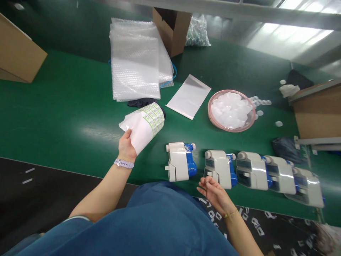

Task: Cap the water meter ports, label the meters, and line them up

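My left hand (126,146) grips a curled white sheet of small green-and-white stickers (145,124), held up over the green table (66,117). My right hand (213,192) hovers near the table's front edge with its fingertips pinched together, perhaps on a small sticker too tiny to make out. It is just below the second white-and-blue device (220,167). Several of these white-and-blue devices lie in a row along the front edge, the leftmost (181,161) standing apart from the rest.
A stack of bubble-wrap bags (135,60) lies at the back, with a flat plastic bag (189,96) to its right. A pink bowl of white caps (231,110) has loose caps beside it. Cardboard boxes stand at the left (18,53), back (172,28) and right (317,110).
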A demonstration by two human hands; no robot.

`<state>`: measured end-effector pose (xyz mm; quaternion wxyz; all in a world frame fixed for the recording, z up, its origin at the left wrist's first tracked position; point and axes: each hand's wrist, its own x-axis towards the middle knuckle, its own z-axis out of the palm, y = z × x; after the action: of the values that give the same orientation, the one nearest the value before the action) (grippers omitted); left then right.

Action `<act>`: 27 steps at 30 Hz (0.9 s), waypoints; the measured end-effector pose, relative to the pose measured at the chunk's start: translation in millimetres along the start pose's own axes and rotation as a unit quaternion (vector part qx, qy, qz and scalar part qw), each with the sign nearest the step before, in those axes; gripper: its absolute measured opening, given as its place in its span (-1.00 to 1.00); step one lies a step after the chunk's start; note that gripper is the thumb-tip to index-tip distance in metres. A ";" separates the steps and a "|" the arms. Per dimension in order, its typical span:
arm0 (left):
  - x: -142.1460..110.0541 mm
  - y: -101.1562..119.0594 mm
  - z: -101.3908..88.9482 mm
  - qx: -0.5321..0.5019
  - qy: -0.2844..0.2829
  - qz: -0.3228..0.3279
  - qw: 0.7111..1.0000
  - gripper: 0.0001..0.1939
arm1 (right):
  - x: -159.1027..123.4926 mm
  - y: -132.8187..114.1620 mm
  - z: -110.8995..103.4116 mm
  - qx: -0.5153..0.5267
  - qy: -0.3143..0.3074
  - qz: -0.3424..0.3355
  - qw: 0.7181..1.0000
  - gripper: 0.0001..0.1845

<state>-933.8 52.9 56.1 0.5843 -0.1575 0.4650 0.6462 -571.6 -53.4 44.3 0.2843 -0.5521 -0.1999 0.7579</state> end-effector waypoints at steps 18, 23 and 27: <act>-29.6 11.3 22.6 -0.003 -0.090 0.035 0.995 -0.56 | 84.6 -43.5 66.8 -0.211 0.060 -0.122 0.968 -0.51; -28.1 17.8 19.0 -0.010 -0.087 0.022 0.996 -0.57 | 106.3 -47.4 75.7 -0.265 0.066 -0.122 0.954 -0.58; -23.9 24.1 16.3 -0.020 -0.084 0.027 0.996 -0.57 | 110.3 -48.1 78.5 -0.294 0.074 -0.122 0.945 -0.64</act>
<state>-943.5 54.0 92.5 0.6009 -0.1015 0.4053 0.6815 -661.3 55.8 18.5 0.2132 -0.6372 -0.4580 0.5819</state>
